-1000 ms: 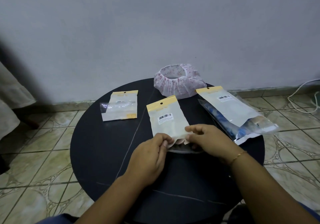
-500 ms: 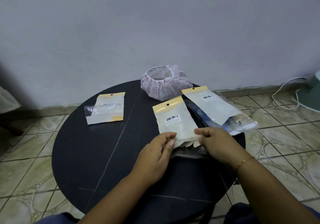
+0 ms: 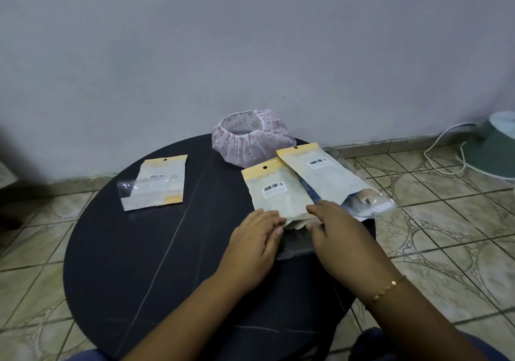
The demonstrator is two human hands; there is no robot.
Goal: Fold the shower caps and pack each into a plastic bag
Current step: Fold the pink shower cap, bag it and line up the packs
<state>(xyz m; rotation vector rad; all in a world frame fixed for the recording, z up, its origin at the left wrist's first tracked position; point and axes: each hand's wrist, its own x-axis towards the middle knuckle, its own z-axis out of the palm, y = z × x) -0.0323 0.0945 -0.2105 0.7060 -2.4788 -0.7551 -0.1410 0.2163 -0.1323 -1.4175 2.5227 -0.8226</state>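
Note:
A plastic bag [image 3: 277, 193] with a yellow header and a barcode lies on the round black table [image 3: 145, 249]. A cream folded cap [image 3: 295, 223] peeks out of its near, open end. My left hand [image 3: 256, 239] pinches the bag's lower left edge, fingers on top and thumb below. My right hand [image 3: 334, 229] holds the lower right edge the same way. The bag's clear flap [image 3: 295, 245] lies between my hands. A pink-patterned shower cap [image 3: 250, 142] sits unfolded at the table's far edge.
A second filled bag [image 3: 323, 174] lies to the right, partly over the table's edge and touching the held bag. A third bag [image 3: 157, 183] lies flat at the left. On the tiled floor at the far right are a white cable [image 3: 443, 149] and a green base [image 3: 493, 149].
My head has turned, so the table sits further left in view. Both hands have stayed on the bag's near end, with the fingers now flatter on it.

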